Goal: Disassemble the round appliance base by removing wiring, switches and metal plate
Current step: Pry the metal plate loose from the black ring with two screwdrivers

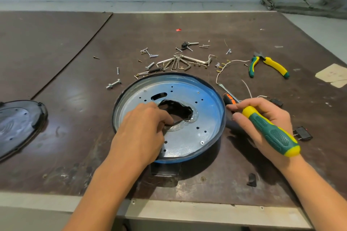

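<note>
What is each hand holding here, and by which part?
Right hand grips a screwdriver by its green-yellow handle; left hand pinches the metal plate at its central hole's edge.

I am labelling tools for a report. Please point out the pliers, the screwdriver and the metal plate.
pliers (pixel 275 65): head view, on one yellow handle.
screwdriver (pixel 272 133): head view, on the green grip.
metal plate (pixel 208 110): head view, on its bare right side.

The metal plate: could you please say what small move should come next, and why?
Probably undo the near screw on the plate with the screwdriver in the right hand: the left hand already grips the plate's inner rim, yet that screw looks seated.
</note>
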`<state>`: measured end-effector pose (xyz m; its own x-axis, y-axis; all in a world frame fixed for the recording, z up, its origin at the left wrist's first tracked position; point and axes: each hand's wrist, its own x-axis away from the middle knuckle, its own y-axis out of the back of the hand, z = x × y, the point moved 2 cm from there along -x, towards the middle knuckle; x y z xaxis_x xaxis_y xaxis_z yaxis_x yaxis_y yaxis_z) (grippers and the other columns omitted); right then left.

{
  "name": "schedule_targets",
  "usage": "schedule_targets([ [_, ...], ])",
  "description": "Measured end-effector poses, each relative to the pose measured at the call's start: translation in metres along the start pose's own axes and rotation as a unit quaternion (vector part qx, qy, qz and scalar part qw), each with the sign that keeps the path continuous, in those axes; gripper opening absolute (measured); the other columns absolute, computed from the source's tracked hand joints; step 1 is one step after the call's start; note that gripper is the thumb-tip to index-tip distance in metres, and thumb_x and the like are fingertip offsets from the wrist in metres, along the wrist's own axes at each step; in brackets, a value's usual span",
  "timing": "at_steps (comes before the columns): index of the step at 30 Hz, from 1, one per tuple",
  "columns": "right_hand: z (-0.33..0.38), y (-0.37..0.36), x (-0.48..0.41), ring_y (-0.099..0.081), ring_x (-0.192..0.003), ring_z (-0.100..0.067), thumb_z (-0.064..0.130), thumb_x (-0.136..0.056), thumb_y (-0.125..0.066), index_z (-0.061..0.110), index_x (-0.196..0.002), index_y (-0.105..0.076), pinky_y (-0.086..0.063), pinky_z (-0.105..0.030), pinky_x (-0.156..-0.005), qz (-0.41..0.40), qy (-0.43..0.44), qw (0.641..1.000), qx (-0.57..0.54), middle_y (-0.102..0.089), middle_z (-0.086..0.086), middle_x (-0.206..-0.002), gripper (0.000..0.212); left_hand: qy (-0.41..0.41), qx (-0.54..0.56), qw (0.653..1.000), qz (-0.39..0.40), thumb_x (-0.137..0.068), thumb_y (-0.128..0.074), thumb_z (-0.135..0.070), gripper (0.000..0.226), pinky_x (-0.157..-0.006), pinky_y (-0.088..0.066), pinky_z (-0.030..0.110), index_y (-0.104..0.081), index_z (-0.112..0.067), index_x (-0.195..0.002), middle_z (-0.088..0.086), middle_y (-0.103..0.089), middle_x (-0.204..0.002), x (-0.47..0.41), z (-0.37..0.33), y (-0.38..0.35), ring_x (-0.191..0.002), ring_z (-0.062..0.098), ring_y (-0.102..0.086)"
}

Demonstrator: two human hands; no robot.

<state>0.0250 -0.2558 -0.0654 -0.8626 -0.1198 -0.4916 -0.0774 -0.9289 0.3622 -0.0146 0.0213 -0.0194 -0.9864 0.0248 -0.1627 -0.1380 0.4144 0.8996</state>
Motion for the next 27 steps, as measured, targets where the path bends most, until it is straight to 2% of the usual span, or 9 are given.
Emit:
schedule_targets([
  [6,-0.003,-0.009,0.0,-0.067,-0.091,0.01,0.03,-0.085,-0.074,0.038,-0.106,-0.065,-0.045,-0.001,-0.08,0.057,0.001,0.993,0.101,-0.069,0.027,-0.1,0.024,0.007,0.023,0.999,-0.022,-0.094,-0.059,-0.009,0.032,-0.085,-0.054,0.038,-0.075,-0.033,-0.107,-0.011,-0.063,-0.101,0.002,-0.005,0.003,-0.098,0.014,-0.056],
  [9,-0.001,-0.011,0.0,-0.061,-0.088,0.019,0.037,-0.083,-0.069,0.036,-0.109,-0.063,-0.04,0.004,-0.076,0.071,0.013,0.987,0.144,-0.064,0.03,-0.099,0.026,0.006,0.03,0.999,-0.025,-0.092,-0.055,-0.005,0.036,-0.088,-0.054,0.04,-0.075,-0.031,-0.106,-0.011,-0.065,-0.101,0.004,-0.008,0.005,-0.099,0.014,-0.057],
  [15,-0.009,-0.013,0.002,-0.064,-0.088,0.016,0.012,-0.083,-0.082,0.021,-0.112,-0.068,-0.04,0.005,-0.076,0.097,0.014,0.979,0.18,-0.068,0.018,-0.088,0.033,0.044,0.089,0.995,0.026,-0.075,-0.049,0.015,0.065,-0.089,-0.058,0.042,-0.071,-0.034,-0.111,-0.012,-0.069,-0.106,0.003,-0.007,0.007,-0.1,0.015,-0.064],
  [16,-0.009,-0.014,0.002,-0.065,-0.089,0.014,0.011,-0.083,-0.082,0.02,-0.113,-0.068,-0.041,0.005,-0.076,0.101,0.015,0.978,0.18,-0.07,0.014,-0.089,0.033,0.057,0.103,0.992,0.04,-0.071,-0.05,0.018,0.07,-0.088,-0.058,0.037,-0.069,-0.034,-0.114,-0.011,-0.07,-0.107,0.003,-0.006,0.007,-0.099,0.015,-0.066],
  [19,-0.005,-0.014,0.001,-0.066,-0.092,0.009,0.014,-0.085,-0.081,0.019,-0.115,-0.069,-0.043,0.003,-0.077,0.104,0.013,0.979,0.173,-0.074,0.008,-0.093,0.032,0.07,0.132,0.987,0.058,-0.071,-0.043,0.022,0.076,-0.077,-0.044,0.002,-0.067,-0.03,-0.12,-0.014,-0.07,-0.1,0.0,0.0,0.008,-0.096,-0.003,-0.061],
  [20,-0.004,-0.014,0.001,-0.067,-0.091,0.007,0.015,-0.085,-0.08,0.018,-0.115,-0.069,-0.044,0.002,-0.077,0.104,0.011,0.979,0.173,-0.074,0.006,-0.093,0.031,0.069,0.14,0.986,0.058,-0.075,-0.039,0.021,0.073,-0.075,-0.04,-0.002,-0.067,-0.031,-0.12,-0.016,-0.069,-0.099,-0.001,0.0,0.008,-0.094,-0.007,-0.059],
  [22,-0.003,-0.013,0.001,-0.066,-0.091,0.008,0.014,-0.085,-0.081,0.019,-0.114,-0.068,-0.043,0.002,-0.076,0.111,0.002,0.978,0.179,-0.074,0.006,-0.092,0.032,0.058,0.147,0.986,0.06,-0.089,-0.039,0.011,0.062,-0.081,-0.043,0.004,-0.064,-0.035,-0.121,-0.018,-0.068,-0.102,0.001,0.0,0.007,-0.096,-0.003,-0.061],
  [24,-0.004,-0.013,0.002,-0.065,-0.093,0.009,0.008,-0.082,-0.083,0.023,-0.117,-0.067,-0.042,0.001,-0.077,0.139,-0.01,0.972,0.189,-0.073,0.008,-0.096,0.041,0.027,0.128,0.99,0.048,-0.101,-0.044,-0.009,0.041,-0.092,-0.05,0.024,-0.061,-0.037,-0.125,-0.016,-0.068,-0.114,0.003,-0.002,0.005,-0.105,0.003,-0.062],
  [27,-0.003,-0.018,0.001,-0.066,-0.101,0.0,0.008,-0.086,-0.078,0.022,-0.121,-0.068,-0.047,-0.011,-0.085,0.158,-0.02,0.97,0.184,-0.073,0.008,-0.109,0.039,-0.034,0.083,0.995,0.04,-0.101,-0.04,-0.03,0.034,-0.097,-0.051,0.038,-0.059,-0.033,-0.129,-0.013,-0.066,-0.124,0.006,-0.008,0.003,-0.114,0.011,-0.06],
])
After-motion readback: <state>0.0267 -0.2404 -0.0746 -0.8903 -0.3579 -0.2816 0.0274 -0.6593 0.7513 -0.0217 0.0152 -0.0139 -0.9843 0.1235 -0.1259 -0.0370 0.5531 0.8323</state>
